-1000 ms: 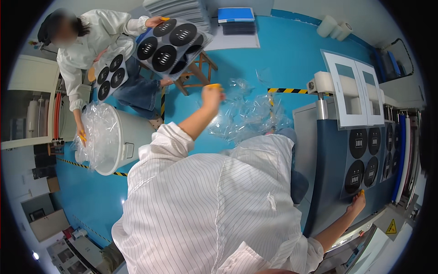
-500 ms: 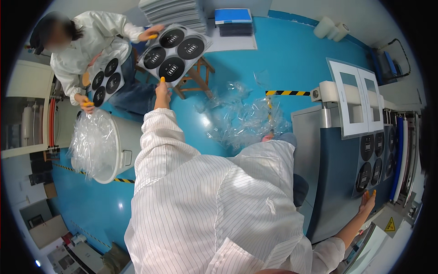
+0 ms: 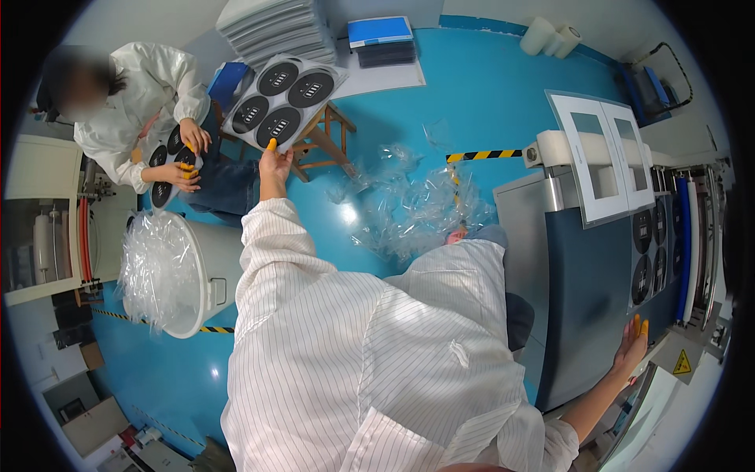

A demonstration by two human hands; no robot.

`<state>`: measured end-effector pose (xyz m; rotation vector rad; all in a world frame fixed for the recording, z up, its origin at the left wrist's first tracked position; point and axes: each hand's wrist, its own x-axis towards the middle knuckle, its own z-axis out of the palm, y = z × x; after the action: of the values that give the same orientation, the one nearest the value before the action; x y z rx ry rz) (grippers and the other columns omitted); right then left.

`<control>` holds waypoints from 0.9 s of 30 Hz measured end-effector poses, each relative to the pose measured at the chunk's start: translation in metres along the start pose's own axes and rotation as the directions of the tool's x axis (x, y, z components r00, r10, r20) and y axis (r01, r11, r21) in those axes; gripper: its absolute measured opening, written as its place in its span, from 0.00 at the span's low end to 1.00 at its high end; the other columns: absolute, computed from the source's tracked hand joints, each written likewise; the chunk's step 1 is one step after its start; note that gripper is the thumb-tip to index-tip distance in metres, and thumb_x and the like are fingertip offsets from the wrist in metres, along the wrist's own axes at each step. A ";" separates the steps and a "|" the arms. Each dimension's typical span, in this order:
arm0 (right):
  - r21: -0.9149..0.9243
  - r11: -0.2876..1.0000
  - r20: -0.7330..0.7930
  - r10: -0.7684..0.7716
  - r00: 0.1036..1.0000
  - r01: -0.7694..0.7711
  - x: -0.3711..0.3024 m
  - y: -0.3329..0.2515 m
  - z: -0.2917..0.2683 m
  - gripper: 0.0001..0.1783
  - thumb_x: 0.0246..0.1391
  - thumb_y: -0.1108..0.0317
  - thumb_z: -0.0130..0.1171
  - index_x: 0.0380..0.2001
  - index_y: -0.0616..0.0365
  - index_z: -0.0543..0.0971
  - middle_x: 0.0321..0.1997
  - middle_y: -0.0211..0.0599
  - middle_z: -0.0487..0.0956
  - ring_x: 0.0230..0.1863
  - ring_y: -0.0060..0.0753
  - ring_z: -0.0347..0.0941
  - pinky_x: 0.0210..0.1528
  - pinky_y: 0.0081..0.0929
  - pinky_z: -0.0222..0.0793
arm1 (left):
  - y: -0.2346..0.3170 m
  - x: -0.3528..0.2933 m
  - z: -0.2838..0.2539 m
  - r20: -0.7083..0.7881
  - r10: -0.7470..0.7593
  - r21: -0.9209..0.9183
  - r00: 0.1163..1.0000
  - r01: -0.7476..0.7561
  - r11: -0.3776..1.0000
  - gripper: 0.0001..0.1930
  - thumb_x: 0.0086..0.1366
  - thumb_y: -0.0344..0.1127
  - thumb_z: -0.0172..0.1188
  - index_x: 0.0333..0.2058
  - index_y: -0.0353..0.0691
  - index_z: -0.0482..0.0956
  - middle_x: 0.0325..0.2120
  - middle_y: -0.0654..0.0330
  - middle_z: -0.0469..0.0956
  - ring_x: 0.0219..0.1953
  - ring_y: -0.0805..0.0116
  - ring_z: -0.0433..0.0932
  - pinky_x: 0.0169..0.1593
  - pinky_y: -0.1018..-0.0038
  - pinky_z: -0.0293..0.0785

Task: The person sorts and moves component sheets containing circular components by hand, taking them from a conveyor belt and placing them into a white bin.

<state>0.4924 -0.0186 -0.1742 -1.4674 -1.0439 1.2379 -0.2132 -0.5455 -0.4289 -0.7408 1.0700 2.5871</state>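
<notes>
My left hand [image 3: 275, 167], reaching out at the upper left, pinches the near edge of a clear sheet [image 3: 255, 134] bearing several round black labels with white markings. Its far end lies by a wooden stool [image 3: 334, 145]. On the right, my right hand [image 3: 631, 346] rests by the dark blue bed [image 3: 578, 315] of a roller machine, fingers stretched out and holding nothing. Just beyond its fingertips, another sheet of black round labels [image 3: 641, 275] lies flat on the bed near the rollers. Both hands wear orange-yellow finger cots.
A co-worker [image 3: 145, 102] sits at left, both hands on a label sheet over the lap. A white bin [image 3: 206, 271] overflows with clear film; more crumpled film [image 3: 409, 204] litters the floor. A white frame with two windows [image 3: 602, 157] stands over the machine. Stacked sheets [image 3: 275, 31] stand behind.
The co-worker has let go of the sheet in my left hand and brought both hands to the lap sheet. The sheet on the bed has moved toward the rollers, away from my right fingertips.
</notes>
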 end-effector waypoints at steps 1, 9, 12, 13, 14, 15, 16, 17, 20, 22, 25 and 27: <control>0.018 1.000 0.051 -0.024 0.998 0.023 -0.011 -0.002 0.004 0.22 0.55 0.69 0.35 0.53 0.65 0.60 0.51 0.46 0.67 0.52 0.37 0.65 0.57 0.31 0.57 | -0.002 -0.006 0.001 0.040 0.008 -0.010 0.999 -0.007 1.000 0.13 0.63 0.35 0.44 0.44 0.38 0.66 0.40 0.55 0.70 0.41 0.58 0.71 0.45 0.63 0.70; 0.075 0.987 0.176 -0.156 0.972 0.145 -0.083 -0.018 0.023 0.21 0.59 0.65 0.39 0.53 0.65 0.61 0.51 0.48 0.67 0.55 0.37 0.62 0.58 0.31 0.56 | 0.009 -0.010 0.064 0.190 0.122 -0.001 0.974 -0.124 0.992 0.11 0.59 0.25 0.41 0.39 0.34 0.69 0.36 0.54 0.73 0.41 0.58 0.73 0.45 0.52 0.70; 0.097 0.980 0.234 -0.192 0.953 0.174 -0.098 -0.017 0.022 0.21 0.59 0.67 0.39 0.53 0.66 0.60 0.52 0.47 0.67 0.55 0.36 0.62 0.58 0.31 0.56 | 0.029 -0.024 0.097 0.147 0.293 0.186 0.945 -0.317 0.930 0.09 0.57 0.26 0.45 0.36 0.34 0.71 0.35 0.53 0.73 0.40 0.58 0.73 0.44 0.53 0.70; 0.082 0.975 0.271 -0.219 0.937 0.204 -0.103 -0.016 0.022 0.21 0.58 0.66 0.40 0.53 0.66 0.60 0.52 0.47 0.66 0.55 0.36 0.62 0.58 0.30 0.56 | 0.040 -0.035 0.108 0.196 0.259 0.147 0.946 -0.289 0.946 0.09 0.56 0.25 0.46 0.36 0.33 0.71 0.35 0.52 0.73 0.41 0.58 0.73 0.45 0.53 0.70; 0.071 0.971 0.315 -0.239 0.919 0.228 -0.108 -0.012 0.023 0.22 0.58 0.66 0.40 0.53 0.66 0.60 0.52 0.46 0.66 0.55 0.35 0.62 0.58 0.30 0.56 | 0.055 -0.047 0.110 0.242 0.232 0.113 0.942 -0.265 0.958 0.09 0.56 0.25 0.46 0.36 0.32 0.70 0.36 0.51 0.73 0.42 0.57 0.72 0.46 0.54 0.70; 0.057 0.969 0.322 -0.246 0.914 0.241 -0.115 -0.011 0.026 0.22 0.58 0.67 0.40 0.53 0.66 0.61 0.52 0.46 0.66 0.55 0.35 0.62 0.57 0.29 0.57 | 0.075 -0.054 0.109 0.419 0.209 0.078 0.884 -0.264 0.961 0.09 0.56 0.25 0.46 0.36 0.30 0.70 0.36 0.50 0.73 0.42 0.56 0.72 0.47 0.56 0.69; 0.041 0.967 0.321 -0.251 0.913 0.251 -0.121 -0.009 0.028 0.21 0.58 0.67 0.40 0.53 0.65 0.61 0.52 0.46 0.66 0.54 0.34 0.62 0.57 0.29 0.57 | 0.087 -0.060 0.113 0.586 0.171 0.049 0.792 -0.245 0.968 0.09 0.57 0.25 0.46 0.35 0.27 0.70 0.37 0.50 0.73 0.42 0.55 0.72 0.49 0.57 0.68; 0.029 0.973 0.297 -0.228 0.927 0.230 -0.123 -0.005 0.026 0.21 0.57 0.68 0.40 0.53 0.65 0.61 0.51 0.45 0.67 0.53 0.33 0.63 0.56 0.28 0.58 | 0.087 -0.072 0.126 0.562 0.147 0.060 0.814 -0.218 0.974 0.09 0.57 0.25 0.46 0.34 0.25 0.70 0.37 0.49 0.73 0.43 0.54 0.72 0.50 0.58 0.68; 0.018 0.985 0.199 -0.171 0.965 0.171 -0.126 0.007 0.021 0.20 0.56 0.70 0.39 0.52 0.64 0.63 0.50 0.43 0.68 0.51 0.30 0.64 0.54 0.26 0.59 | 0.080 -0.153 0.174 0.634 0.122 0.058 0.764 -0.204 0.977 0.08 0.57 0.24 0.47 0.32 0.22 0.69 0.35 0.46 0.73 0.42 0.55 0.72 0.50 0.61 0.69; 0.030 0.990 0.153 -0.140 0.978 0.137 -0.131 0.014 0.023 0.20 0.55 0.71 0.38 0.52 0.63 0.64 0.49 0.42 0.69 0.50 0.29 0.65 0.53 0.25 0.60 | 0.095 -0.162 0.176 0.883 -0.033 0.078 0.468 -0.077 0.994 0.08 0.56 0.24 0.48 0.32 0.23 0.70 0.35 0.46 0.73 0.41 0.55 0.72 0.49 0.62 0.69; 0.091 0.983 0.177 -0.174 0.969 0.160 -0.139 0.023 0.022 0.20 0.54 0.74 0.37 0.51 0.63 0.65 0.47 0.41 0.70 0.49 0.29 0.66 0.52 0.24 0.61 | 0.066 -0.221 0.221 0.911 -0.059 0.070 0.409 -0.013 0.997 0.09 0.55 0.22 0.50 0.34 0.21 0.69 0.36 0.46 0.73 0.40 0.56 0.74 0.50 0.61 0.68; 0.120 0.987 0.192 -0.129 0.973 0.108 -0.149 0.021 0.032 0.22 0.50 0.78 0.37 0.50 0.64 0.65 0.47 0.41 0.70 0.49 0.28 0.66 0.51 0.22 0.61 | 0.041 -0.278 0.243 0.776 0.061 0.004 0.628 -0.101 0.995 0.12 0.53 0.21 0.52 0.37 0.20 0.68 0.38 0.46 0.73 0.41 0.56 0.73 0.52 0.60 0.67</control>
<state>0.4418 -0.1635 -0.1658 -1.1985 -1.1599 1.3537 -0.0838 -0.4101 -0.1086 0.4683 0.8522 2.4863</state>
